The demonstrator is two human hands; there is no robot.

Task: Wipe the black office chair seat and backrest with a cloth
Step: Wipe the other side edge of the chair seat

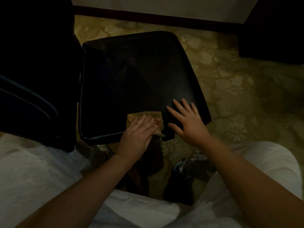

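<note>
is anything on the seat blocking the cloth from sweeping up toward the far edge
Nothing visible does. The cloth lies flat under the left hand at the near edge of the seat, and the dark surface beyond it looks bare. The right hand rests flat beside it, off that path.

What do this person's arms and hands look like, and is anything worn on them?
Both forearms are bare, with no sleeves visible. The left hand and right hand have no gloves, and no rings, watch or bracelets are visible in the dim light.
</note>
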